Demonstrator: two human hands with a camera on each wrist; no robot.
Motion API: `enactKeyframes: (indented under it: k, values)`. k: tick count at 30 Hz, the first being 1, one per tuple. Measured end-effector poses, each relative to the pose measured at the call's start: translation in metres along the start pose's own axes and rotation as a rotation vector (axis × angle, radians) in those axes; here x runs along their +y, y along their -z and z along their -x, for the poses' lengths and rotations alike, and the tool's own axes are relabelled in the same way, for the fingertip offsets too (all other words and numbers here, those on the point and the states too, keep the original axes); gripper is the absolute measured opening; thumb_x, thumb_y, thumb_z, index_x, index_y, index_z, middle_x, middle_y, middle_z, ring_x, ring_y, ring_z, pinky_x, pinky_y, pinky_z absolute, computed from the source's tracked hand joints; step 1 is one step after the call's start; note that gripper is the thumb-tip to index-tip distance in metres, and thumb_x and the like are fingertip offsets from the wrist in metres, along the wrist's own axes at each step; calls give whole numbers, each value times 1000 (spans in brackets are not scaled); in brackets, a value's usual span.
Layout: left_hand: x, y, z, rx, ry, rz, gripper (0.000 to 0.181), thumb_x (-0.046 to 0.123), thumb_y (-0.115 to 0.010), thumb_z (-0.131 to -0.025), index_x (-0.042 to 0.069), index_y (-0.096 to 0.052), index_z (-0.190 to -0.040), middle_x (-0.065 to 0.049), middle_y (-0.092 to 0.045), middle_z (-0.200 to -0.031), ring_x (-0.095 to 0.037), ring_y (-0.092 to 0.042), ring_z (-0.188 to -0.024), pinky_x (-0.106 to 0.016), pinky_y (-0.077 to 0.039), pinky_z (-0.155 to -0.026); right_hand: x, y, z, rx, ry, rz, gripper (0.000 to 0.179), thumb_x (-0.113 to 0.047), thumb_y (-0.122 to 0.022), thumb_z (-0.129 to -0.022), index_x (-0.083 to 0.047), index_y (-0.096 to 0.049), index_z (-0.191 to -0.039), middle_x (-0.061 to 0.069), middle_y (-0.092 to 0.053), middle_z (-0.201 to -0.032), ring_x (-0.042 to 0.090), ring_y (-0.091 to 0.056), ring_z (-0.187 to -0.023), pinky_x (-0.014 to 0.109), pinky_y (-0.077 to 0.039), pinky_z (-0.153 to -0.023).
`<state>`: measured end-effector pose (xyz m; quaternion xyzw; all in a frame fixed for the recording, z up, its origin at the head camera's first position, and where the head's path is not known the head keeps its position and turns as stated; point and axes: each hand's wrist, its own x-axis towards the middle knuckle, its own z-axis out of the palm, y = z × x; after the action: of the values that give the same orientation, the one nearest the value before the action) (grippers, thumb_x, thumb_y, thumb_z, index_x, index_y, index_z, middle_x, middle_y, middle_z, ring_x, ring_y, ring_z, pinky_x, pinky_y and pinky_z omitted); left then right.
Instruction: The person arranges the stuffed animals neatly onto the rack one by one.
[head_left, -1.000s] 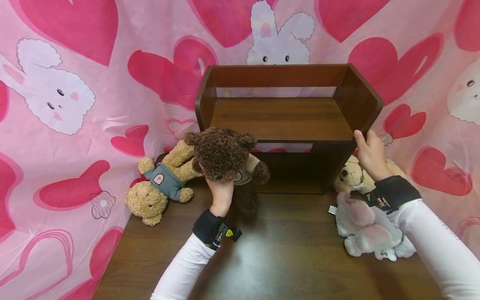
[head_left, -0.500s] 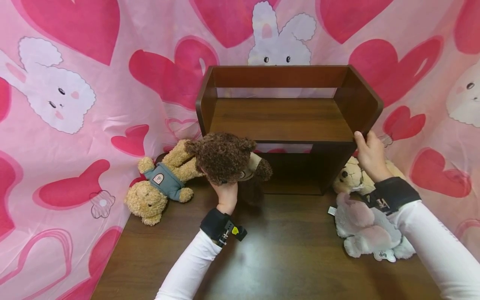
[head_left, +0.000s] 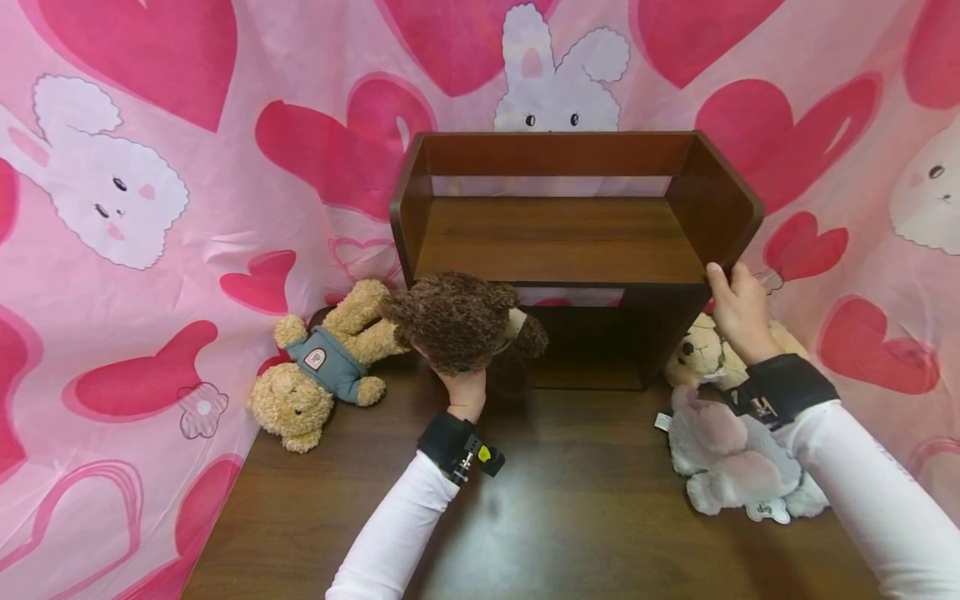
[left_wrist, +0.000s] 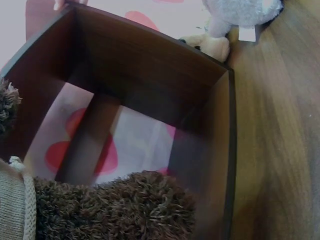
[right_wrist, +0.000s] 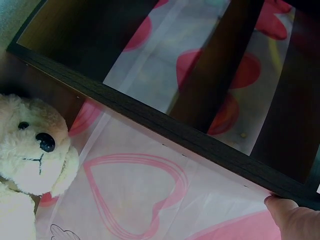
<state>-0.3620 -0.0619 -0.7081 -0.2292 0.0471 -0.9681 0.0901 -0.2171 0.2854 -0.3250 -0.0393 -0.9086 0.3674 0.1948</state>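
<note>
My left hand (head_left: 467, 393) holds a dark brown teddy bear (head_left: 461, 321) by the back of its head, at the front of the small wooden shelf (head_left: 558, 237). In the left wrist view, the bear's brown leg (left_wrist: 142, 207) and beige knit top (left_wrist: 12, 200) reach into the lower compartment's opening. The fingers on that hand are mostly hidden under the fur. My right hand (head_left: 742, 312) grips the shelf's right front edge at upper-board height, thumb on the front; in the right wrist view, part of the hand (right_wrist: 295, 217) shows against the shelf's side panel.
A tan teddy bear (head_left: 318, 367) in a blue top lies left of the shelf, head toward me. Right of it, a cream plush dog (head_left: 701, 350) and a grey-pink plush toy (head_left: 738, 454) lie on the wooden table (head_left: 540, 517). Pink heart-printed cloth (head_left: 300, 50) hangs behind.
The left hand has carried the brown bear slightly rightward and in toward the shelf's lower compartment, tilting it forward. The right hand stays on the shelf edge.
</note>
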Motion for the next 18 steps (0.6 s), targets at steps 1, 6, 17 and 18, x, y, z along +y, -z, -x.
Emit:
enactKeyframes:
  k: [1, 6, 17, 18]
  values:
    - [-4, -13, 2, -1, 1, -17, 81, 70, -41, -80, 24, -22, -145, -6, -16, -150, -28, -16, -136, -49, -15, -108, 0, 0, 0, 3, 0, 3, 46, -34, -33, -97, 9, -45, -106, 16, -47, -69, 4, -40, -35, 25, -37, -34]
    - [-29, -154, 17, 76, -9, -257, 81, 72, -25, -83, 21, -18, -145, -6, -21, -148, -27, -23, -134, -47, -23, -106, 0, -1, 0, 5, -1, 10, 47, -34, -33, -97, 10, -45, -107, 22, -49, -78, 4, -40, -37, 24, -36, -36]
    - [-59, -353, 31, 366, -23, -544, 71, 55, 6, -89, 12, 3, -147, -9, -25, -142, -27, -22, -133, -43, -22, -107, 0, -1, 0, 12, 11, 5, 46, -32, -33, -97, 10, -45, -108, 23, -50, -81, 3, -39, -39, 23, -35, -38]
    - [-59, -352, 31, 366, -17, -545, 71, 54, 6, -90, 12, 4, -146, -11, -20, -145, -28, -20, -134, -42, -21, -108, 0, -1, 0, 13, 12, 3, 45, -32, -33, -97, 10, -46, -108, 23, -50, -80, 3, -39, -39, 23, -35, -37]
